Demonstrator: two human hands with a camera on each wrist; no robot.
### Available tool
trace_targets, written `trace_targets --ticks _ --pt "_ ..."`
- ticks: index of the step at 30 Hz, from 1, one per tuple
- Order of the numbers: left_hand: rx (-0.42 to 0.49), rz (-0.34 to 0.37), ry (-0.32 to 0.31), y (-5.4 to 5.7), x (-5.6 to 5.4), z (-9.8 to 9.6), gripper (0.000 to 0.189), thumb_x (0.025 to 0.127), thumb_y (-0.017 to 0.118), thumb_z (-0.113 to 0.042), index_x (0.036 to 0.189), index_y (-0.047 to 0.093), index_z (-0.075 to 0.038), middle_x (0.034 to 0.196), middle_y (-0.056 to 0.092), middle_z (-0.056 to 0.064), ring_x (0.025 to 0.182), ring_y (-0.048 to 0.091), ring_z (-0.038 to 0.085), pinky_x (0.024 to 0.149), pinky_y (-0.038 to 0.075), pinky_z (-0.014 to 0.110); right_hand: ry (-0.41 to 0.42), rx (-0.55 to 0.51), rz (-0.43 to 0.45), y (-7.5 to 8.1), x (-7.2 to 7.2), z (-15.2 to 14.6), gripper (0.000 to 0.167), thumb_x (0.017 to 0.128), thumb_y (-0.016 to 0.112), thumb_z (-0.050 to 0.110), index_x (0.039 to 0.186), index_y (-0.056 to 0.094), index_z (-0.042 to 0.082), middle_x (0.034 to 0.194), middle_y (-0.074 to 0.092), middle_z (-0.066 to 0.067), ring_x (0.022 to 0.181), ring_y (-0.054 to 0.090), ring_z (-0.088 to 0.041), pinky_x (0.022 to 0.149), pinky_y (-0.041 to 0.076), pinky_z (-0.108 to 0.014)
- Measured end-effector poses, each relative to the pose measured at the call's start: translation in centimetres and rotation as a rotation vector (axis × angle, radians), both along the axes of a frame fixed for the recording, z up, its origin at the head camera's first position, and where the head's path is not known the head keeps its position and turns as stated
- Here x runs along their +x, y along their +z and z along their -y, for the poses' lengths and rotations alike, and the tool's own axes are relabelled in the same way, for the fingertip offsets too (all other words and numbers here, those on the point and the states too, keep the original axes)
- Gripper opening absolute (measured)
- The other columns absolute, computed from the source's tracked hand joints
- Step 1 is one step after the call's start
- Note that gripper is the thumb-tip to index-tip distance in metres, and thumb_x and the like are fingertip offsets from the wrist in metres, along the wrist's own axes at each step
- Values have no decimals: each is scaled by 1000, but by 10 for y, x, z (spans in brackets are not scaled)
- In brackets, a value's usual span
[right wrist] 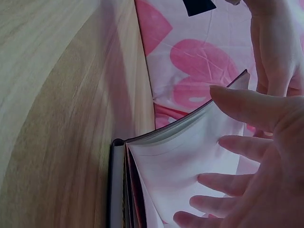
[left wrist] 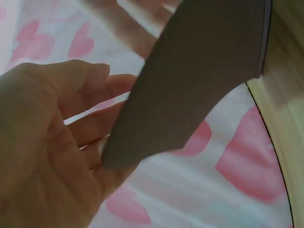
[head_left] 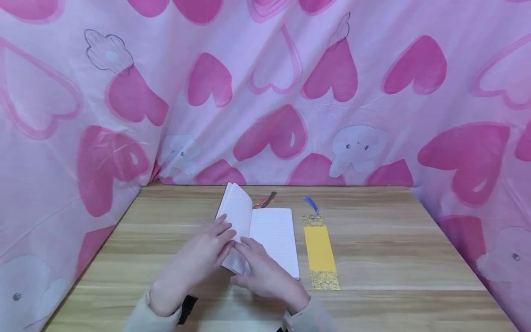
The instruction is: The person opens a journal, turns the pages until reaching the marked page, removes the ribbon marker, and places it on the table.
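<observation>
An open notebook (head_left: 274, 240) with lined white pages lies on the table. Its left cover, bearing several pages, stands tilted up, and the cover's dark grey outside (left wrist: 190, 85) fills much of the left wrist view. My left hand (head_left: 203, 244) is at the raised part's outer edge, fingers fairly straight across the page side, thumb away from the cover. Beside it, my right hand (head_left: 263, 272) reaches over the lower edge. In the right wrist view its fingers (right wrist: 228, 183) are straight and spread against the raised white page (right wrist: 185, 161); exact contact is unclear.
Right of the notebook lies a yellow bookmark (head_left: 320, 249) with patterned ends and a blue tassel (head_left: 310, 204). Brown and orange-pink tassels (head_left: 265, 201) stick out beyond the notebook's top edge. Reddish and gold strips (right wrist: 134, 190) show among its pages. A pink heart-print cloth (head_left: 265, 92) surrounds the wooden table (head_left: 394, 258).
</observation>
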State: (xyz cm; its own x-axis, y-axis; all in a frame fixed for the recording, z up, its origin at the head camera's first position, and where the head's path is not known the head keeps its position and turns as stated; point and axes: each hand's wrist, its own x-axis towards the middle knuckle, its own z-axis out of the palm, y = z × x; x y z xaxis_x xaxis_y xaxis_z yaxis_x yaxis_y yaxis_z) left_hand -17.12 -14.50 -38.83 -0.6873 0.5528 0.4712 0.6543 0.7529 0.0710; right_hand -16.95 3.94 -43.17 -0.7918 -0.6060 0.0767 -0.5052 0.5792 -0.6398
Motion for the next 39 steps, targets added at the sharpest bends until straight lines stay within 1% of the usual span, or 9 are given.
trace_targets --ticks 4,7,11,16,21,25,30,34,39 --pt "-68 110 -45 -6 2 -12 21 87 69 -7 107 70 -1 108 67 15 115 59 39 97 48 46 37 35 -39 0 -1 -5 69 86 75 28 147 43 19 150 38 -7 136 36 -22 109 35 -39" --pt "-121 187 -35 -10 4 -18 24 90 65 -9 112 68 -2 113 66 16 118 57 39 100 45 46 53 84 -39 0 -2 -9 66 87 74 29 144 45 14 147 42 -8 134 39 -22 109 36 -38" --pt "-136 213 0 -14 6 -19 25 92 63 -12 115 67 -3 117 65 18 121 54 40 101 42 52 68 149 -37 0 -3 -14 63 87 74 30 142 49 12 147 43 -9 135 39 -30 108 38 -44" --pt "-146 254 0 -15 6 -16 28 93 63 -15 119 67 -4 119 64 18 124 52 41 102 41 54 106 216 -43 3 -5 -21 58 86 75 27 138 53 17 140 48 -4 126 45 -20 101 43 -37" --pt "-162 309 62 -15 8 -13 32 95 62 -19 123 65 -3 124 63 20 128 47 42 106 35 56 88 244 4 10 -8 -28 61 85 76 24 140 52 17 135 53 -1 123 48 -17 101 44 -36" --pt "-175 354 120 -14 9 -12 35 97 61 -24 125 64 -3 129 60 20 131 43 42 108 30 59 58 253 59 14 -15 -37 57 84 78 23 136 55 15 126 60 -1 113 54 -14 97 46 -37" --pt "-181 399 161 -13 10 -12 38 96 63 -24 129 62 -5 136 54 20 134 39 42 110 27 59 6 265 99 13 -25 -52 57 82 78 19 134 56 12 121 62 -6 108 56 -19 95 47 -42" --pt "-179 424 186 -14 11 -12 39 95 64 -23 130 62 -6 138 53 20 135 38 41 110 27 59 -58 236 107 9 -31 -62 63 80 80 15 136 54 8 137 52 -15 127 47 -31 104 39 -49" --pt "-186 455 200 -14 10 -11 39 95 64 -24 130 62 -6 138 52 20 134 39 42 108 28 61 -114 235 167 2 -36 -71 85 73 87 24 146 46 12 157 25 -20 145 17 -40 114 19 -57"
